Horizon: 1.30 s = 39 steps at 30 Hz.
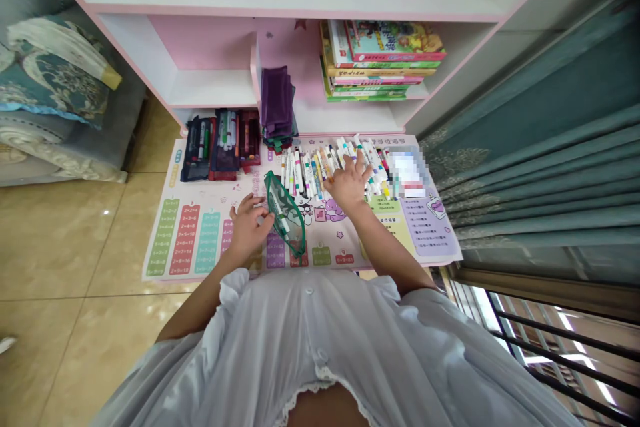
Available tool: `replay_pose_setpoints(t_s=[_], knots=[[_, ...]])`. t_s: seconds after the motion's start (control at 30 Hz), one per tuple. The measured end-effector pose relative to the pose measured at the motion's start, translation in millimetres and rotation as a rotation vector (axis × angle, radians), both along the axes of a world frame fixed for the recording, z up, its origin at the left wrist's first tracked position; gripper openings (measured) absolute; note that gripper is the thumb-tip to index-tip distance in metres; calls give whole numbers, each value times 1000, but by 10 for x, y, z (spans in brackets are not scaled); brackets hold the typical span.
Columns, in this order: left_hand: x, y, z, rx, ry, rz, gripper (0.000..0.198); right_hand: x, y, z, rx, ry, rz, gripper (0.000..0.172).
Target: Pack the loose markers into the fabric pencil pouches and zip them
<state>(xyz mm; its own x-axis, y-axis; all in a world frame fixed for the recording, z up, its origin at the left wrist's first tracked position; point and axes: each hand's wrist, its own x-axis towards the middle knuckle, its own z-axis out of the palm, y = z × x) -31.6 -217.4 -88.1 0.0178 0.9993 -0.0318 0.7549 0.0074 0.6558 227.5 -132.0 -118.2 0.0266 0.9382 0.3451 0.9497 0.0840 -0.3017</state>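
My left hand [250, 225] pinches the near-left edge of a green mesh zip pouch [293, 221], which lies slanted on the desk in front of me. At least one white marker [285, 225] shows through its mesh. Spread over a wide row of white-barrelled markers [307, 173] with coloured ends, my right hand [349, 183] has its fingers apart and rests on or just above them. Whether a fingertip grips any marker cannot be made out.
Filled mesh pouches [225, 143] lie at the back left beside a stack of purple pouches [277, 100]. Books [383, 70] are piled on the shelf. A clear case [423, 170], partly blurred, sits at the right. A printed mat [330, 260] covers the desk; a curtain [530, 140] hangs at right.
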Motion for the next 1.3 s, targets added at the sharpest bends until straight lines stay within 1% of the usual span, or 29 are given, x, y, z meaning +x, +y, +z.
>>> replay_pose_setpoints(t_s=[0.13,0.23,0.37,0.5,0.57,0.67,0.8,1.03,1.2,1.3], knots=[[3,-2,-4,-5,-2,1,23,-106,-185,145,29,-6,48,19],[1,-3,-8,0,-4,1,24,-222,-423,285,44,76,94,20],[-7,-3,-13,12,-7,-2,24,-352,-732,407,10,232,271,21],[-5,0,-17,17,-2,-14,22,-468,-902,424,-110,275,430,16],[2,3,-14,13,2,-10,22,-531,-926,408,-191,256,468,16],[7,6,-12,8,5,-3,22,-618,-913,366,-275,209,471,17],[-5,-2,-13,18,9,-4,22,-706,-875,322,-288,127,459,15],[-16,-5,-11,10,8,-3,21,-812,-805,337,-386,40,458,11],[-18,-1,-28,19,16,0,22,-832,-788,302,-384,34,467,11],[-32,-3,-50,22,6,-4,22,-746,-749,310,-261,86,439,18]])
